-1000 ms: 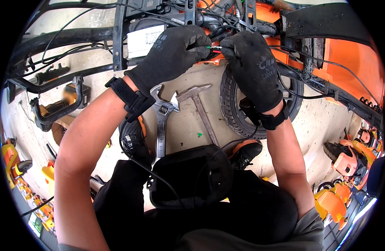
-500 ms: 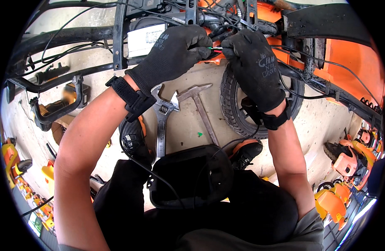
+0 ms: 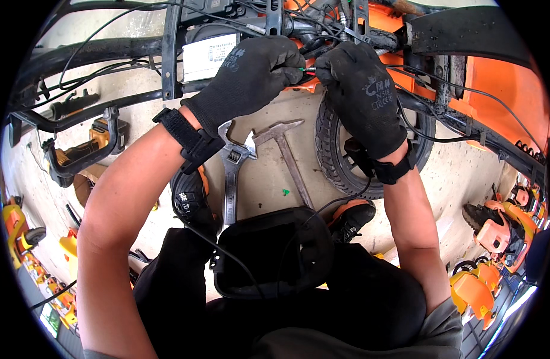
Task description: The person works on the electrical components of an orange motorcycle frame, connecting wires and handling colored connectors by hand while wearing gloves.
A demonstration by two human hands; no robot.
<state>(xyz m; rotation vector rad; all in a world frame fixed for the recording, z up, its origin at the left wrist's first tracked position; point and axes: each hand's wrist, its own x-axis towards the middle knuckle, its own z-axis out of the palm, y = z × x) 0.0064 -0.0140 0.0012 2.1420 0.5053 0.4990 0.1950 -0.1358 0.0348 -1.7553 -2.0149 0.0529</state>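
Observation:
Both hands wear black knit gloves and meet in front of the vehicle's frame. My left hand (image 3: 251,70) is closed, thumb and fingers pinching the green end of a thin wire (image 3: 309,69). From the other side my right hand (image 3: 364,90) closes on the same wire. Between the fingertips only a short green and silvery stretch shows; the rest is hidden in the gloves. Just behind the hands run black cables and a black metal frame tube (image 3: 101,51). A box with a white label (image 3: 210,57) sits beside my left hand.
Below the hands, an adjustable wrench (image 3: 230,179) and a hammer (image 3: 290,158) lie on the floor. A black wheel (image 3: 335,149) stands under my right wrist. A black open tray-like part (image 3: 275,254) rests between my legs. A yellow power tool (image 3: 95,143) lies left; orange panels (image 3: 496,102) stand right.
Both hands keep their pinch on the wire at almost the same place. My right hand has tilted very slightly; nothing else visibly moves.

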